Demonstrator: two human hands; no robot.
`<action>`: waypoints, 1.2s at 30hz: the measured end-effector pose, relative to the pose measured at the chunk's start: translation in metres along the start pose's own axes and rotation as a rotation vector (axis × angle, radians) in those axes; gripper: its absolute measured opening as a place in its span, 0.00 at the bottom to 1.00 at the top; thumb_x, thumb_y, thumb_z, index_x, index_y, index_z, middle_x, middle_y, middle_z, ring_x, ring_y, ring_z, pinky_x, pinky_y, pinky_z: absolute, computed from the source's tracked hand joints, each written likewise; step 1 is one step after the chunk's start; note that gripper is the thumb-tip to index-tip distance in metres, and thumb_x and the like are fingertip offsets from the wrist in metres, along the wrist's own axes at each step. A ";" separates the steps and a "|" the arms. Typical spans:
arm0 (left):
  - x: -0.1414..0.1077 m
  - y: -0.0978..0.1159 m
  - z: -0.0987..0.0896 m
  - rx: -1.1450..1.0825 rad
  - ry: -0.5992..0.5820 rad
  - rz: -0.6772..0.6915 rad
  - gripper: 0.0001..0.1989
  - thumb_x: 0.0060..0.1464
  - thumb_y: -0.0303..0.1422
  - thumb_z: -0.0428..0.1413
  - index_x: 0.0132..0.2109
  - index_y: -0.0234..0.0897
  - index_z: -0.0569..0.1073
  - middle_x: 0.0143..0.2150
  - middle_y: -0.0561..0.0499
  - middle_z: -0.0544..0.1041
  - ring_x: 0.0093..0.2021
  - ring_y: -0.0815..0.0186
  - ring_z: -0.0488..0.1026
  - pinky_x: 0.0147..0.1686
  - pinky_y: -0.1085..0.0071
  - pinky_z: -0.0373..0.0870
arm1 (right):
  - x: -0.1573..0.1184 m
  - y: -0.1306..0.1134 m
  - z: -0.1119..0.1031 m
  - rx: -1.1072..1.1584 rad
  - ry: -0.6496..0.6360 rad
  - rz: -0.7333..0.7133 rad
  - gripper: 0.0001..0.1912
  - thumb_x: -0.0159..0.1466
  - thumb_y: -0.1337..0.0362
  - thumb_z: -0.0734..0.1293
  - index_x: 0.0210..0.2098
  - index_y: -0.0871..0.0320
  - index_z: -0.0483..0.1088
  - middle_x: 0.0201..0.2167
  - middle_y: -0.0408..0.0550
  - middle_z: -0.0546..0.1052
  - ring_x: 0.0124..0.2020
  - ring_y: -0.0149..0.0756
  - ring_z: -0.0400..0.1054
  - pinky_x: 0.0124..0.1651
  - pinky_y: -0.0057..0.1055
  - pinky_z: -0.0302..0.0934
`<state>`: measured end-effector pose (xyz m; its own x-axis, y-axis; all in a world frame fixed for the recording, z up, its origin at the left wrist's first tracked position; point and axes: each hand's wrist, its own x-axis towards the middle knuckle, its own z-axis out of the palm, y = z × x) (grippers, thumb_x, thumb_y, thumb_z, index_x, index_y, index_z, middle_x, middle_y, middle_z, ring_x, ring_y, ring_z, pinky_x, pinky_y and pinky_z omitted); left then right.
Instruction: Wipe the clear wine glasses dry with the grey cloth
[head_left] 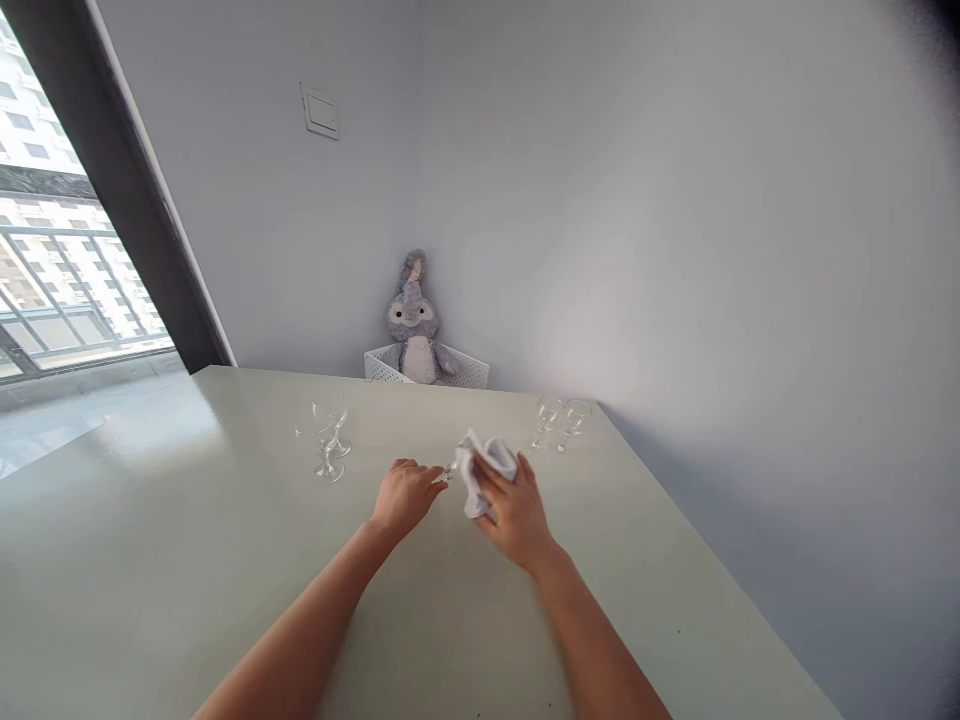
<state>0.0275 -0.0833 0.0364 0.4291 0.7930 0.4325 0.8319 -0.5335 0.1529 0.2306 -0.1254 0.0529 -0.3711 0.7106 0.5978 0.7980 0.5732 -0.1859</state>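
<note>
Over the middle of the table, my left hand (409, 495) is closed, its thumb and fingers pinching the stem end of a small clear glass (449, 470). A white cloth (472, 490) is wrapped over the rest of that glass, so its bowl is hidden. My right hand (517, 510) grips the cloth from the right side, fingers bent around it. To the left of my hands, two stemmed glasses (328, 470) stand upright close together. Two more small stemmed glasses (575, 420) are upright near the table's far right corner.
The pale, glossy table (225, 580) meets a grey wall along its right edge. Behind its far edge, a plush rabbit (414, 325) sits in a white perforated basket (471, 372). A window with a railing (75, 285) is at the left.
</note>
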 end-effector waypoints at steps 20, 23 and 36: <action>-0.011 0.045 0.009 -0.313 0.085 -0.138 0.14 0.53 0.31 0.48 0.47 0.40 0.69 0.25 0.51 0.72 0.28 0.65 0.66 0.27 0.73 0.58 | -0.002 -0.029 0.039 1.513 0.292 0.958 0.26 0.55 0.43 0.58 0.37 0.60 0.69 0.31 0.50 0.75 0.33 0.40 0.68 0.32 0.32 0.62; -0.012 0.053 0.009 -0.436 0.072 -0.093 0.22 0.49 0.26 0.48 0.53 0.39 0.64 0.29 0.50 0.72 0.29 0.65 0.66 0.28 0.72 0.60 | -0.006 -0.035 0.050 1.252 0.239 0.815 0.19 0.54 0.49 0.62 0.33 0.59 0.69 0.27 0.47 0.73 0.30 0.36 0.67 0.31 0.30 0.60; -0.006 0.048 0.005 -0.899 0.100 -0.310 0.12 0.54 0.32 0.43 0.37 0.37 0.70 0.36 0.50 0.72 0.40 0.66 0.68 0.38 0.72 0.63 | -0.009 0.002 0.039 0.358 0.051 0.567 0.11 0.53 0.72 0.57 0.30 0.59 0.69 0.27 0.47 0.71 0.31 0.37 0.64 0.35 0.30 0.58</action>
<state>0.0672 -0.1120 0.0368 0.1681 0.9305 0.3253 0.3044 -0.3629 0.8807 0.2171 -0.1147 0.0161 0.0890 0.9264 0.3658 0.6525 0.2232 -0.7241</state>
